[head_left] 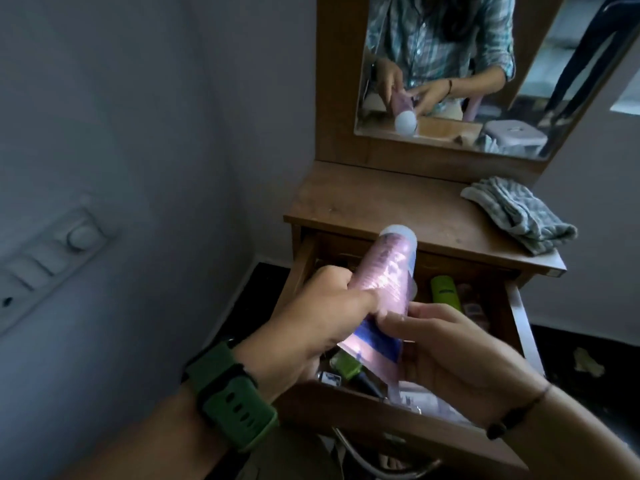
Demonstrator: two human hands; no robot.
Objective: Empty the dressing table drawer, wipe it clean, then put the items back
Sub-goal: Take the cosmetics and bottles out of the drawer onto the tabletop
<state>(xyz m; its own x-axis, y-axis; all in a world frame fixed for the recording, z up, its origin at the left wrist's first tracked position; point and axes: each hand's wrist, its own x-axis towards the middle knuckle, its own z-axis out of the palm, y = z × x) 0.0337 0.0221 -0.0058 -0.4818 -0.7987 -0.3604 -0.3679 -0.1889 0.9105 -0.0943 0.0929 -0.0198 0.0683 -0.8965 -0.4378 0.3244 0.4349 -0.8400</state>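
A tall pink bottle (384, 275) with a pale cap is held slanted above the open wooden drawer (374, 414) of the dressing table. My left hand (311, 323) grips its left side, fingers curled round it. My right hand (460, 355) holds its lower part from the right, fingertips on the blue label. Inside the drawer lie a green bottle (445, 292), small reddish items (467, 299), and dark and green things (346, 367) under the bottle. A grey striped cloth (519, 213) lies on the right of the tabletop (374, 206).
A mirror (450, 71) stands behind the tabletop and reflects my hands and a stool. The wall on the left carries a switch panel (52, 251). Dark floor lies on both sides of the table, with a pale scrap (588, 363) at right.
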